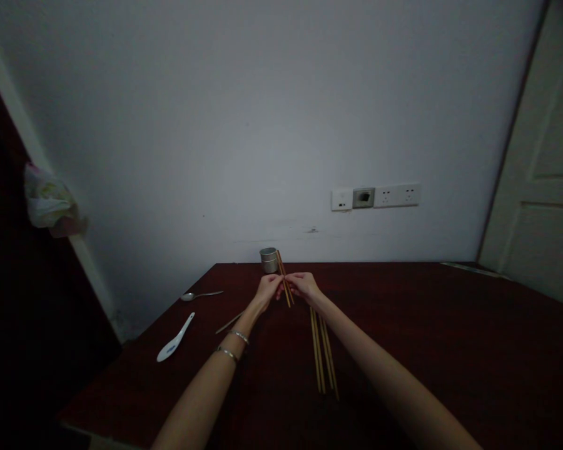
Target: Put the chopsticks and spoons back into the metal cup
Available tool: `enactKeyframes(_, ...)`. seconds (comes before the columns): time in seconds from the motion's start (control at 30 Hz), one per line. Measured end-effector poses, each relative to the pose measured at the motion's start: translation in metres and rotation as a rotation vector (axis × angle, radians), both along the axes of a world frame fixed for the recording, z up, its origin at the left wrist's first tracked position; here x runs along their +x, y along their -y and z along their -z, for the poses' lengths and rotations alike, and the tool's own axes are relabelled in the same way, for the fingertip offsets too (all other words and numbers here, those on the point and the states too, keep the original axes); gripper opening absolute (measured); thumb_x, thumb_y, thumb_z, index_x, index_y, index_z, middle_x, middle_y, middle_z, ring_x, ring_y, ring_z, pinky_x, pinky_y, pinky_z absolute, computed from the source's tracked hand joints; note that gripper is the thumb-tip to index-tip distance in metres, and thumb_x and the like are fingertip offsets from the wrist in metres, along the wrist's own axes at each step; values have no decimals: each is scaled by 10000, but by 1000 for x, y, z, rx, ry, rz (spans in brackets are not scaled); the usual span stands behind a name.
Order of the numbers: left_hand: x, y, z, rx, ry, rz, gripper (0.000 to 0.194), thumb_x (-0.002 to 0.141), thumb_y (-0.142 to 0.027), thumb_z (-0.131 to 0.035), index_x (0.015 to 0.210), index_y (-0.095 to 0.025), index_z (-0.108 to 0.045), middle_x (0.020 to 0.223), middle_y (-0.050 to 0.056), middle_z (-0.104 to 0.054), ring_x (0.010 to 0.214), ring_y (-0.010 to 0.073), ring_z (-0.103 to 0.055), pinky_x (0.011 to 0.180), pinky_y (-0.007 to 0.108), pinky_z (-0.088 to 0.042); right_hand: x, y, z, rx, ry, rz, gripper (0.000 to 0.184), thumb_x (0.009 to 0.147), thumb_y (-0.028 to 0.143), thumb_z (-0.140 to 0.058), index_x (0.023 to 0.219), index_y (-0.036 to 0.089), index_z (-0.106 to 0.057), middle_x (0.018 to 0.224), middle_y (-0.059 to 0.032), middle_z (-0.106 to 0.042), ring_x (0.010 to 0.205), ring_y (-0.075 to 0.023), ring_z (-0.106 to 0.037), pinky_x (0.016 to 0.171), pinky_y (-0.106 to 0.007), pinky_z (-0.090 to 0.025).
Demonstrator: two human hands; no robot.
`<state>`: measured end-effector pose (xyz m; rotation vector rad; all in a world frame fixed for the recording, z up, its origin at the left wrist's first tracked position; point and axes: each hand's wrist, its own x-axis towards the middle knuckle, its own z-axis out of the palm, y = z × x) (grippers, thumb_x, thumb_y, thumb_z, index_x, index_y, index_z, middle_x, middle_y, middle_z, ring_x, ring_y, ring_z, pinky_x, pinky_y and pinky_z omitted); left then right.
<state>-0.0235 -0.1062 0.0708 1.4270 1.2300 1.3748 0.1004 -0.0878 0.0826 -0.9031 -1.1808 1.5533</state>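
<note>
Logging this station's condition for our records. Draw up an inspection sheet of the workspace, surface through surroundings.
Surface: dark red-brown table, dimly lit.
Things in hand: two slim orange-brown wooden-looking sticks, held tilted.
Clutter: four slim tan sticks in a loose group; thin tan stick, partly hidden; silver metal cylindrical cup, upright at the rear; silver metal spoon and white ceramic-looking spoon at left; flat pale strip, far right.
Grips: left-hand grip and right-hand grip close together, both on the orange-brown sticks.
Cables: nothing seen.
Surroundings: pale plain wall with white rectangular sockets; white panelled door, right; translucent plastic bag, left.
</note>
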Motion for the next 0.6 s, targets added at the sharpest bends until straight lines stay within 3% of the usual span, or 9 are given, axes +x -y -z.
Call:
enactKeyframes(0.33, 37, 4, -4, -2, 24, 121, 304, 709, -405, -545, 575, -137, -493, 438, -41, -456, 319, 50, -376, 320, 178, -284, 37, 16, -1, -18, -49, 39, 87, 655, 191, -655, 653, 106, -640, 473, -1, -582, 385, -36, -468, 384, -135, -366)
enactKeyframes(0.6, 55, 5, -11, -86, 46, 241, 229, 690, -345, -551, 621, -128, -524, 491, -27, -487, 353, 53, -403, 332, 178, -295, 59, 28, 4, 30, -7, 119, 258, 590, 314, -713, 737, 105, -673, 537, -18, -619, 432, -56, -497, 412, -160, -380)
